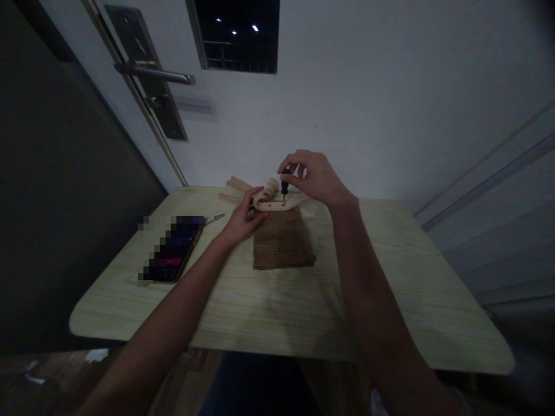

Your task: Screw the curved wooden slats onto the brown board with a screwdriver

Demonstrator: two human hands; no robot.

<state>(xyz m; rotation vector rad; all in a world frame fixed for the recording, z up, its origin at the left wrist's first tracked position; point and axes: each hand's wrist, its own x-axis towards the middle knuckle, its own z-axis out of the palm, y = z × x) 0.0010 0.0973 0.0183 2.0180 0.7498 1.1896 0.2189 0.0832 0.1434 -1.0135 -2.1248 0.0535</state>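
Observation:
My right hand (311,176) pinches the black handle of a small screwdriver (284,186), held upright with its tip down at a hole in a curved pale wooden piece (277,205). That piece has a hooked left end and a second hole left of the screwdriver. My left hand (243,221) grips the hooked end between thumb and fingers. Beneath the wooden piece lies a brown cardboard block (284,240). Behind the left hand are more pale wooden strips (238,185) and a stack of rounded wooden pieces (271,188).
A smartphone (176,251), partly pixelated, lies on the left of the pale wood-grain table (381,271). Beside it is a thin metal tool (214,219). A white door (368,86) with a metal handle (160,75) stands behind the table.

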